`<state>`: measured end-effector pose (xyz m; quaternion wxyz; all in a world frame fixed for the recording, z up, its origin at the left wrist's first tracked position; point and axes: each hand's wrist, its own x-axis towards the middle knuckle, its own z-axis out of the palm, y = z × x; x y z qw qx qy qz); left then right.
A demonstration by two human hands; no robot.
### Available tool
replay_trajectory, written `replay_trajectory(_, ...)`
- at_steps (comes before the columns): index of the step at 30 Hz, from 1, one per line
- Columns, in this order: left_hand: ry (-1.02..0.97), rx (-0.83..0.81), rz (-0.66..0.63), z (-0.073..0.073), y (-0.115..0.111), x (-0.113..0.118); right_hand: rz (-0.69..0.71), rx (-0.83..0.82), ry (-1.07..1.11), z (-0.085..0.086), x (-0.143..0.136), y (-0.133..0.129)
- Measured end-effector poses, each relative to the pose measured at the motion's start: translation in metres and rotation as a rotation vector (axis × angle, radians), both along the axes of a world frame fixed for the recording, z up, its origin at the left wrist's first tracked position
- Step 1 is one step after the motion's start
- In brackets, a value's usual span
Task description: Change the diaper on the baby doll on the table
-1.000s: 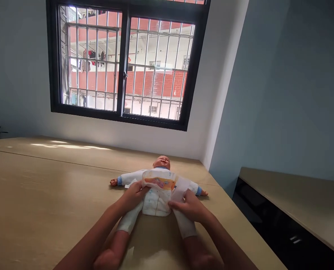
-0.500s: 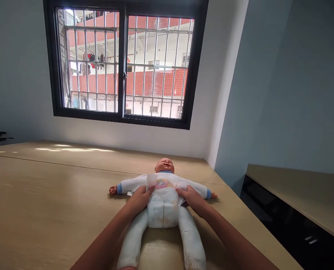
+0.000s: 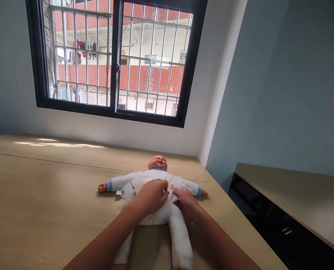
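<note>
Since the earlier frame, the left hand [image 3: 152,195] has moved from the side of the diaper [image 3: 155,219] across to its middle, just beside the right hand [image 3: 186,198]. Its fingers curl over the front; whether they grip cannot be told. The right hand pinches the edge. The diaper covers a doll [image 3: 155,174] lying on its back on the counter [image 3: 57,202], below a barred window [image 3: 115,56].
</note>
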<state>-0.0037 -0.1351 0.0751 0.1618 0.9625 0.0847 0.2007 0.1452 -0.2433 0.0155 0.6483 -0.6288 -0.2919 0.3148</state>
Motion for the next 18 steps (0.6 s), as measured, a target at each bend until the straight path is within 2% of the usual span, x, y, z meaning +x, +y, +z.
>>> replay_trajectory(3, 0.062, -0.040, 0.019, -0.010, 0.011, 0.017, -0.063, -0.078, 0.019, 0.009, 0.025, -0.013)
replay_trajectory(5, 0.087, -0.076, 0.028, -0.011, 0.018, 0.023, -0.120, -0.177, -0.151, 0.007, 0.047, -0.023)
replay_trajectory(8, 0.164, -0.099, 0.043, -0.002, 0.020, 0.031, -0.182, -0.289, -0.401, -0.007, 0.070, -0.033)
replay_trajectory(13, 0.255, -0.047, 0.105, 0.011, 0.014, 0.051, -0.213, -0.366, -0.685, -0.026, 0.072, -0.032)
replay_trajectory(15, 0.253, -0.040, 0.077, 0.007, 0.015, 0.059, -0.225, -0.401, -0.783, -0.028, 0.068, -0.030)
replay_trajectory(18, 0.202, -0.074, -0.034, -0.005, 0.021, 0.066, -0.204, -0.426, -0.813, -0.030, 0.066, -0.028)
